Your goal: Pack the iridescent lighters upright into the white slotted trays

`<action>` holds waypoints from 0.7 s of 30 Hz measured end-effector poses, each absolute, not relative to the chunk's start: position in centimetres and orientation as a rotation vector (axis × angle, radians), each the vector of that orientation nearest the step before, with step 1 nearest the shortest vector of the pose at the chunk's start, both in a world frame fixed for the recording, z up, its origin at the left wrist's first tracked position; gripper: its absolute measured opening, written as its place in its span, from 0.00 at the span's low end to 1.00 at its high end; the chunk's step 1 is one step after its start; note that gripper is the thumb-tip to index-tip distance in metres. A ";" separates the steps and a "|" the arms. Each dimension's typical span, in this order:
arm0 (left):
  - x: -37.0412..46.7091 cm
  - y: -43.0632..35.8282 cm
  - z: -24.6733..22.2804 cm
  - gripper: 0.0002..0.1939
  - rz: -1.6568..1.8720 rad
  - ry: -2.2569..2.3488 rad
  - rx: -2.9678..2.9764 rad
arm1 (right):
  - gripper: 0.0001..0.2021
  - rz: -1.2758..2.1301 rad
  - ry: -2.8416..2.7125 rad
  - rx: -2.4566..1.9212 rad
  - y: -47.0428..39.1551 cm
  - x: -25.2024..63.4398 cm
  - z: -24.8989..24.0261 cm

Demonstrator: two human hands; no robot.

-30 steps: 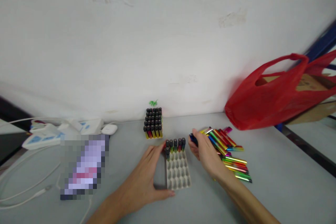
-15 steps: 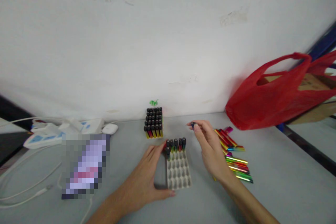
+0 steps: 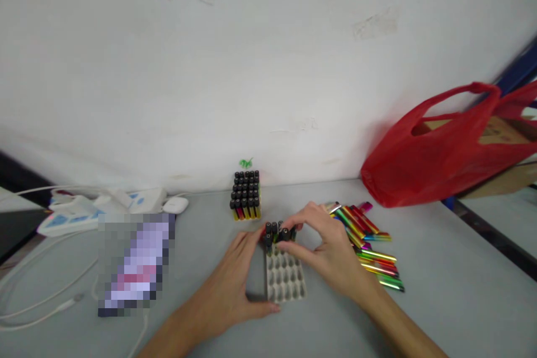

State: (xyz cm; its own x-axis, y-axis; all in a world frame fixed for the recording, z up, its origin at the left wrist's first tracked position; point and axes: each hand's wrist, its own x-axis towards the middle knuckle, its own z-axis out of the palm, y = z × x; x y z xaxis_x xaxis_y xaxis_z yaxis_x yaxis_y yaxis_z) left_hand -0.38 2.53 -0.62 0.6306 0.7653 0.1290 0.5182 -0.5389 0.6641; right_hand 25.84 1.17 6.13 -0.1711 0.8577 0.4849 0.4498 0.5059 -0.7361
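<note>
A pale grey tray with rows of small hollows lies on the table. Several black-topped tubes stand in its far row, with one more at the left of the second row. My left hand spans the tray's left side, fingers at the far left corner and thumb at the near edge. Over the far rows, my right hand pinches a black-topped tube; its lower part is hidden. Loose shiny tubes in red, gold, green and blue lie in a pile to the right.
Behind the tray stands a full block of black-topped tubes near the wall. A red bag holding cardboard is at the right. To the left are a blurred-out phone-like object, a white power strip, a white charger and cables.
My right hand has moved left from beside the pile to above the tray's far rows, carrying the black-topped tube. My left hand stays at the tray.
</note>
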 end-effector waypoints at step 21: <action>-0.1 2.5 -0.3 0.72 0.575 1.005 2.231 | 0.12 0.335 -1.870 -1.169 1.7 25.7 4.2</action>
State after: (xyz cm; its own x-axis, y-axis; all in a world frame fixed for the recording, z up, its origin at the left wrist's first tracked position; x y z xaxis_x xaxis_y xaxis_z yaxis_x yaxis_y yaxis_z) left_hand -0.09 2.51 -0.30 0.6158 0.7766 0.1327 0.5077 -0.5199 0.6869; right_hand 25.69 1.66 4.19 -0.1703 0.8275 0.5351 0.5900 0.5206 -0.6172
